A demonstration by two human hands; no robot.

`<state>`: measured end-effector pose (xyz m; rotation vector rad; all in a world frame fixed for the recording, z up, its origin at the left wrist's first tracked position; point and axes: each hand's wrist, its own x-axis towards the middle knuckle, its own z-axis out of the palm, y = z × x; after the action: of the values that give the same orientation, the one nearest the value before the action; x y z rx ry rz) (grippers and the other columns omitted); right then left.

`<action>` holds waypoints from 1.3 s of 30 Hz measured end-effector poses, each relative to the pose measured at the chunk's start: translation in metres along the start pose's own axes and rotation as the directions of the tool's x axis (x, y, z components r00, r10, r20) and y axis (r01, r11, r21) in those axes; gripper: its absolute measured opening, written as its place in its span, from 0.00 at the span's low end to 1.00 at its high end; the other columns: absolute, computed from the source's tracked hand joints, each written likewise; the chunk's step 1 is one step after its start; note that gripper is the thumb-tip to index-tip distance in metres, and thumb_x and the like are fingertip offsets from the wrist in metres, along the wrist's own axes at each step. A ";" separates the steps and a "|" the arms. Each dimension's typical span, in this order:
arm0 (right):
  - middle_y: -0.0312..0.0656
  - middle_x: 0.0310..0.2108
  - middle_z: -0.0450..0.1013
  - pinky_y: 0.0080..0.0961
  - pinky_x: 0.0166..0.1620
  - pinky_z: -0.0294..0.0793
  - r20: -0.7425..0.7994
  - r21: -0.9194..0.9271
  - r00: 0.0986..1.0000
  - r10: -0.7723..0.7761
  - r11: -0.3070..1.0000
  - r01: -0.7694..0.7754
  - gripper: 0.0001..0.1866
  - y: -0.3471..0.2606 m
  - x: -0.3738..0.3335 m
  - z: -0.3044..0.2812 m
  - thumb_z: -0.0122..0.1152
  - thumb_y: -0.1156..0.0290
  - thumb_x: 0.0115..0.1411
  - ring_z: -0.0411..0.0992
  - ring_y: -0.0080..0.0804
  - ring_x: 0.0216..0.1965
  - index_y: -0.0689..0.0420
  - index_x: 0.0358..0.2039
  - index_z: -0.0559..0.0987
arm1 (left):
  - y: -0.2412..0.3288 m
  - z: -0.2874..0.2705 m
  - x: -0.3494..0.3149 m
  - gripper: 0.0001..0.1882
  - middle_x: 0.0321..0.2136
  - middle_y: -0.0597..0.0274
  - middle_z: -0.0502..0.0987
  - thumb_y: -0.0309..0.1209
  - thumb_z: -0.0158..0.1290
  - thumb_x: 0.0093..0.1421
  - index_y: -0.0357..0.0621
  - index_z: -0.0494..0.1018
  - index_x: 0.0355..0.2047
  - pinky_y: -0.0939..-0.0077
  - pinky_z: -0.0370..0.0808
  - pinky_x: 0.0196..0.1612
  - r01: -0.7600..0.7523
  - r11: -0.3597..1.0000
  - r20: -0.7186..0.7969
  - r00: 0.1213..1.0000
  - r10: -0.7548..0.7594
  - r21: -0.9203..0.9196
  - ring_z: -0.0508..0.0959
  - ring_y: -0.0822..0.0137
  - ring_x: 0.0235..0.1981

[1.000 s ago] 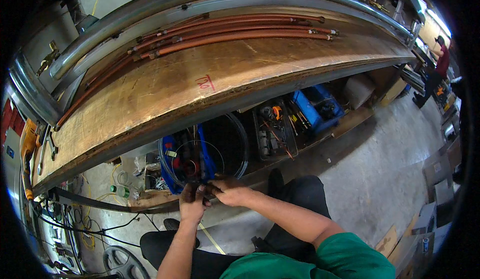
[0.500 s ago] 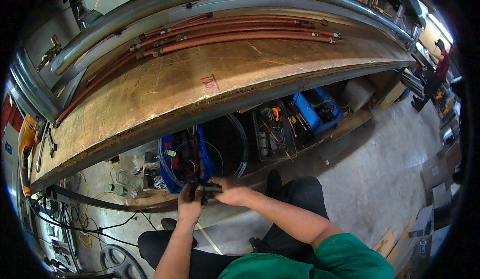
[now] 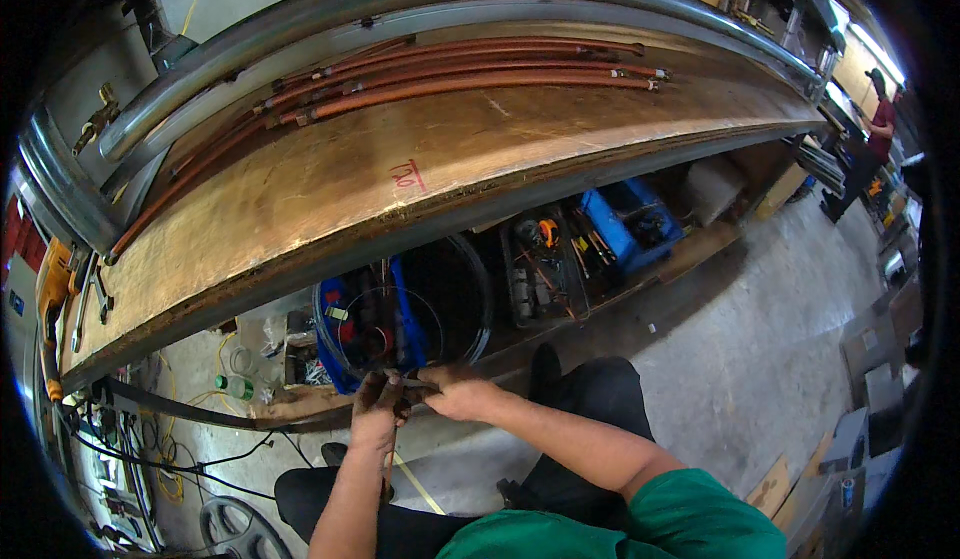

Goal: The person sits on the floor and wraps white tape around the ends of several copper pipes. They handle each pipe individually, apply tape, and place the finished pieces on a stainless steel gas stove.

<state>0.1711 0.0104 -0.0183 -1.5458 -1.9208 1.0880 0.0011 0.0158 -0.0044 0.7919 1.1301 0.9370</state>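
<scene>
Below the workbench edge, my left hand (image 3: 376, 405) is closed round a thin copper-coloured tube (image 3: 387, 464), whose lower end shows beside my left wrist. My right hand (image 3: 455, 395) comes in from the right, closed on a small dark greyish piece (image 3: 418, 385) that reaches toward my left fingers; its kind is too dark to make out. Both hands nearly meet in front of a blue bin (image 3: 411, 329) on the low shelf. A coil of wire (image 3: 487, 304) lies round and beside that bin.
Above my hands runs the wooden workbench (image 3: 300, 194) with copper-coloured tubes (image 3: 480, 86), a drill (image 3: 52, 289) and wrenches (image 3: 101, 294). A grey tray (image 3: 520, 294) and another blue bin (image 3: 618, 229) stand on the shelf. A person (image 3: 880, 129) stands far right.
The copper-coloured tube now shows below my left hand, beside the wrist. Both hands have turned slightly and sit a little lower. The far person has straightened up.
</scene>
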 end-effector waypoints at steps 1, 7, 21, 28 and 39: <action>0.53 0.45 0.75 0.40 0.51 0.71 -0.014 0.032 1.000 -0.014 0.999 0.015 0.19 0.000 0.000 0.001 0.57 0.61 0.60 0.73 0.53 0.48 0.56 0.49 0.77 | 0.005 -0.005 0.001 0.05 0.26 0.67 0.75 0.31 0.56 0.63 0.49 0.70 0.37 0.83 0.62 0.19 0.074 0.991 0.080 0.995 -0.066 -0.109 0.69 0.75 0.18; 0.52 0.41 0.75 0.40 0.45 0.71 -0.132 0.040 0.973 -0.189 0.980 0.196 0.17 0.002 0.001 0.003 0.55 0.58 0.63 0.73 0.51 0.43 0.57 0.45 0.79 | 0.003 -0.016 0.006 0.07 0.26 0.67 0.74 0.28 0.58 0.61 0.52 0.69 0.34 0.80 0.65 0.20 0.171 0.958 0.195 0.973 -0.127 -0.229 0.71 0.72 0.19; 0.49 0.37 0.73 0.40 0.43 0.70 -0.129 -0.046 0.977 -0.173 0.985 0.168 0.14 0.005 -0.001 -0.002 0.55 0.59 0.63 0.72 0.50 0.41 0.52 0.43 0.80 | -0.006 -0.012 0.008 0.09 0.29 0.60 0.77 0.28 0.58 0.60 0.48 0.69 0.38 0.74 0.75 0.21 0.027 0.992 0.113 0.993 -0.013 -0.121 0.78 0.64 0.21; 0.48 0.38 0.72 0.39 0.44 0.69 -0.091 0.073 0.981 -0.174 0.981 0.180 0.15 0.018 0.008 0.006 0.55 0.57 0.64 0.71 0.47 0.42 0.52 0.44 0.80 | -0.005 -0.013 0.007 0.08 0.27 0.62 0.76 0.28 0.58 0.61 0.49 0.69 0.37 0.79 0.68 0.17 0.104 0.984 0.107 0.990 -0.089 -0.144 0.75 0.66 0.17; 0.52 0.48 0.73 0.38 0.53 0.69 0.054 0.070 0.989 -0.139 0.988 0.135 0.20 0.007 0.002 -0.009 0.51 0.58 0.62 0.71 0.50 0.49 0.54 0.50 0.77 | -0.002 -0.023 0.006 0.08 0.28 0.61 0.74 0.30 0.54 0.64 0.50 0.66 0.41 0.83 0.64 0.18 0.222 0.962 0.313 0.936 -0.165 -0.157 0.72 0.71 0.20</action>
<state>0.1814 0.0157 -0.0191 -1.3392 -1.9774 1.1367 -0.0201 0.0220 -0.0149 0.6269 0.8247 0.7189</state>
